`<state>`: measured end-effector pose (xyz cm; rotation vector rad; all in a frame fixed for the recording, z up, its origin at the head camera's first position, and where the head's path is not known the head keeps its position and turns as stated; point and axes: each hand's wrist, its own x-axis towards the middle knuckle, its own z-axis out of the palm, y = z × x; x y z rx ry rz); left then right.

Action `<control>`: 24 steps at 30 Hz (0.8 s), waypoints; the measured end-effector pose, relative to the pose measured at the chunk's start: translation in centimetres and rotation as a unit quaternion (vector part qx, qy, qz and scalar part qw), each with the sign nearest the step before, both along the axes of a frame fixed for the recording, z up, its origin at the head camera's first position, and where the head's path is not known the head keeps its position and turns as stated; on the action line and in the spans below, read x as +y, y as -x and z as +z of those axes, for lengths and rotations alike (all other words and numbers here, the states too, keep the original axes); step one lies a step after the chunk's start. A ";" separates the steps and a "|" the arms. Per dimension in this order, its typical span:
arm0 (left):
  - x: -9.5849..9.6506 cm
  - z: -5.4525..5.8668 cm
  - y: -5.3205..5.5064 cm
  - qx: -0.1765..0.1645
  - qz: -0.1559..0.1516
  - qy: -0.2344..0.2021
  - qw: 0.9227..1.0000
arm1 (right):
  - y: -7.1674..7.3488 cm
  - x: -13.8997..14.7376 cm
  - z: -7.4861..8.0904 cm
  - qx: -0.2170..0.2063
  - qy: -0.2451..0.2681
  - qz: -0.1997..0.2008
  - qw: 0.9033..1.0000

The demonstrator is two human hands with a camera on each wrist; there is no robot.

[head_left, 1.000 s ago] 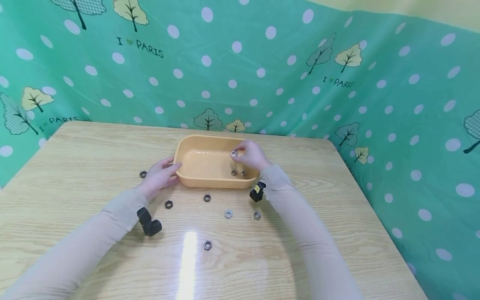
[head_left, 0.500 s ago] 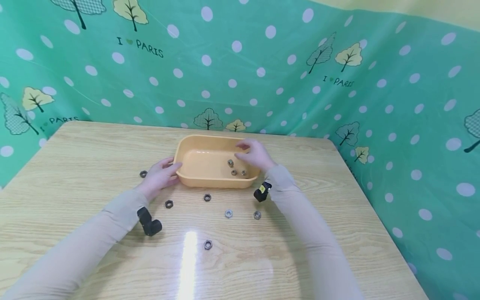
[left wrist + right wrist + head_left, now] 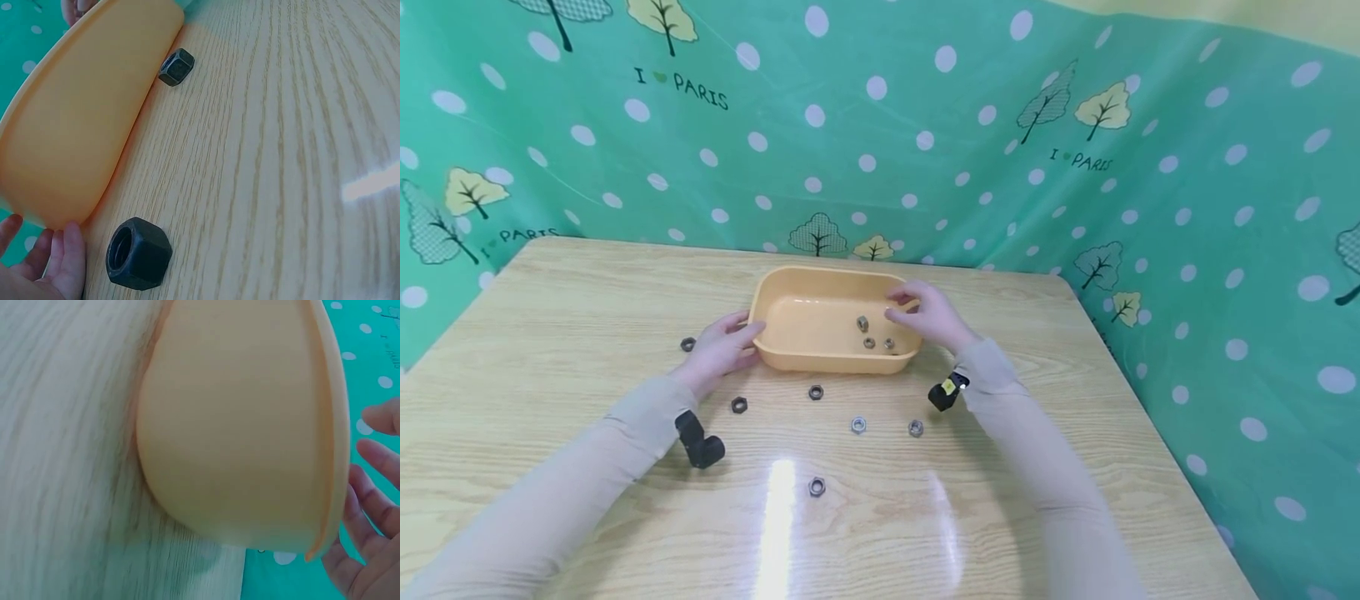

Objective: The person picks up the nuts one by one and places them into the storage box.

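Observation:
A light orange plastic tub (image 3: 820,364) stands on the table with several metal hex nuts inside, among them one nut (image 3: 862,323) standing on edge. At its left end, my left hand (image 3: 718,354) holds the rim, thumb over the edge and fingers against the outer wall. My right hand (image 3: 928,317) is at the right end, fingers loosely spread over the rim and holding nothing. In the right wrist view, its fingers (image 3: 369,487) show beside the tub's rim. A dark nut (image 3: 139,253) lies close to the left hand in the left wrist view.
Loose nuts lie on the wooden table (image 3: 625,292): dark ones such as the nut (image 3: 739,405) and the front nut (image 3: 817,487), plus silvery ones like the nut (image 3: 858,425). A green dotted curtain (image 3: 880,125) hangs behind and to the right.
My right hand let a nut go into the tub, where it now lies with the others, and moved right toward the rim. My left hand stayed at the tub's left end.

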<state>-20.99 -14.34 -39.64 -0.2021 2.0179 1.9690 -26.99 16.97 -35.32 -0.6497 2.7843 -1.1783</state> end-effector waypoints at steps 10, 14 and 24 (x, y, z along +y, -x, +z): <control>0.0 0.1 0.0 0.002 0.000 0.008 1.000 | -1.7 1.8 -0.1 0.005 0.024 0.025 0.999; -0.1 0.0 0.0 0.005 -0.001 0.003 1.000 | -2.6 2.5 -0.1 0.006 0.015 0.026 1.000; -0.1 -0.2 0.2 0.006 -0.002 0.006 1.000 | -4.0 4.3 -0.8 0.003 0.011 0.034 0.999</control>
